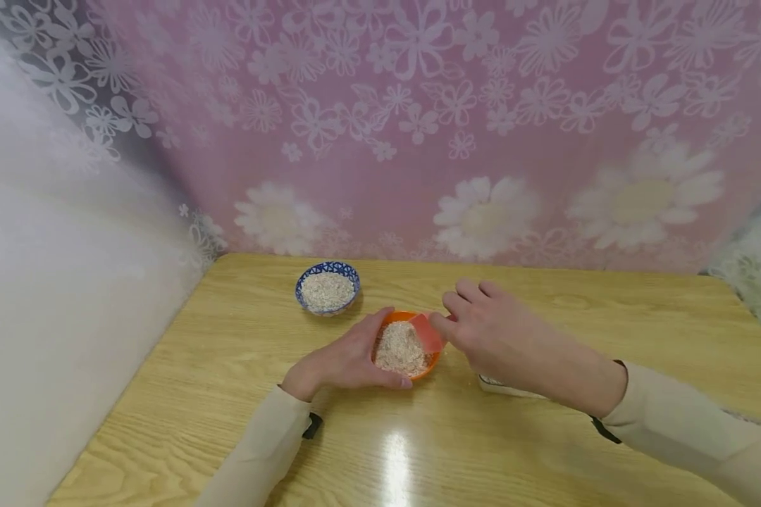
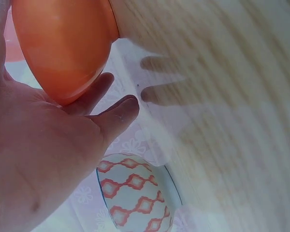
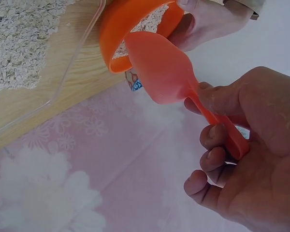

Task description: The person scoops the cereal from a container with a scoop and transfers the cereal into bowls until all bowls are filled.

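- The orange bowl point(image 1: 412, 348) sits near the middle of the wooden worktop point(image 1: 545, 436), heaped with pale, flaky grain that looks like oats.
- Its outer wall is smooth, glossy orange; the left wrist view shows that wall bulging against the palm.
- A red-orange plastic scoop point(image 3: 162, 72) lies with its rounded blade over the bowl's rim, its thin handle running back into the right hand.
- The left hand point(image 1: 349, 359) cups the bowl's left side, thumb at the near edge, fingers curved round the far rim, palm pressed against the wall.
- The right hand point(image 1: 501, 338) comes in from the right, back upward, and pinches the scoop's handle between thumb and curled fingers point(image 3: 212, 137).
- Behind and to the left, well apart, stands a blue-rimmed bowl point(image 1: 328, 287) with the same grain.
- A clear container point(image 3: 38, 63) of grain shows in the right wrist view, and a red-patterned bowl point(image 2: 135, 193) in the left wrist view.
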### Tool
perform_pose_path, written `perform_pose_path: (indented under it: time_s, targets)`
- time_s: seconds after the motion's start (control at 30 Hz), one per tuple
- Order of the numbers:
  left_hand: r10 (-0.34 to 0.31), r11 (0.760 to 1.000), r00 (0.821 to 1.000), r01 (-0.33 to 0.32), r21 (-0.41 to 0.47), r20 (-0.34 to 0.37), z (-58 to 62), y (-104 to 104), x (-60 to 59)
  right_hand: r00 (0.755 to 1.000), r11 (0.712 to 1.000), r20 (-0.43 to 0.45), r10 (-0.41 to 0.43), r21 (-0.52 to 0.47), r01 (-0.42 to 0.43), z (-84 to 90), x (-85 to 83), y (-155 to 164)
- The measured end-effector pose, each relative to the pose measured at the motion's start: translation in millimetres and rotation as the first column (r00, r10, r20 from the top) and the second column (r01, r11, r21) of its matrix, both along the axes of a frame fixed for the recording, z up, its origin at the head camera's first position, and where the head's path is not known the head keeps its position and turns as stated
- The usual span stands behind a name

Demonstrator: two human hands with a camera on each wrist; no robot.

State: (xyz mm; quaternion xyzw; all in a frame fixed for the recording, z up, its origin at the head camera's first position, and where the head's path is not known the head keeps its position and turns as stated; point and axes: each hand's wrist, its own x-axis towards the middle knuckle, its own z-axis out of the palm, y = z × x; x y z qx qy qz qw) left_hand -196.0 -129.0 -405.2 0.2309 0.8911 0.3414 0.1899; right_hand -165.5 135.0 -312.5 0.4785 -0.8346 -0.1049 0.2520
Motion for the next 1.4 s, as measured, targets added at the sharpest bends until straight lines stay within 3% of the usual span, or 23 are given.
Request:
perform_pose_path:
  time_s: [0.2,0.33,0.43,0.57,0.67,0.83,1.03,1.13,1.2,1.27,1.4]
  targets:
    - [0.002,1.000,1.000,-0.002,-0.005,0.005,-1.6,0.8,0.0,0.994,0.997,0.109,-0.013,-0.071,0.021,-1.7,-0.5,3.1]
    - [0.004,1.000,1.000,-0.004,-0.005,-0.003,-1.6,0.6,-1.0,0.966,0.978,0.259,-0.008,-0.200,0.062,-4.8,-5.4,13.8]
    - [0.006,1.000,1.000,-0.006,-0.009,-0.003,-1.3,0.5,-0.7,0.917,0.940,0.398,0.014,-0.319,0.124,-13.4,-10.0,27.6]
    - [0.005,1.000,1.000,-0.005,-0.018,0.000,-1.2,0.5,0.1,0.811,0.872,0.585,0.013,-0.404,0.278,-27.7,-10.7,49.9]
    - [0.004,1.000,1.000,-0.004,-0.023,-0.001,-1.0,0.5,0.3,0.740,0.817,0.673,0.006,-0.430,0.385,-35.9,-7.1,66.1]
    - [0.014,1.000,1.000,-0.014,-0.026,-0.002,-1.4,0.2,0.5,0.660,0.741,0.751,-0.006,-0.439,0.508,-42.0,0.5,93.8]
    - [0.022,1.000,1.000,-0.022,-0.020,-0.007,-7.0,0.8,1.0,0.646,0.690,0.761,-0.066,-0.433,0.580,-47.9,6.2,137.7]
    - [0.028,1.000,1.000,-0.028,-0.015,-0.013,-8.9,1.8,0.8,0.630,0.683,0.765,-0.129,-0.392,0.616,-49.1,8.8,157.5]
    - [0.029,0.999,0.999,-0.029,-0.016,-0.017,-9.2,2.3,0.6,0.634,0.689,0.752,-0.178,-0.365,0.626,-49.4,10.3,166.8]
    - [0.028,0.999,0.999,-0.029,-0.022,-0.016,-8.7,2.4,0.8,0.656,0.708,0.720,-0.225,-0.342,0.618,-49.6,11.7,173.2]
    - [0.020,0.999,1.000,-0.020,-0.030,-0.010,-6.8,2.4,1.6,0.723,0.756,0.627,-0.290,-0.313,0.575,-49.8,13.0,180.0]
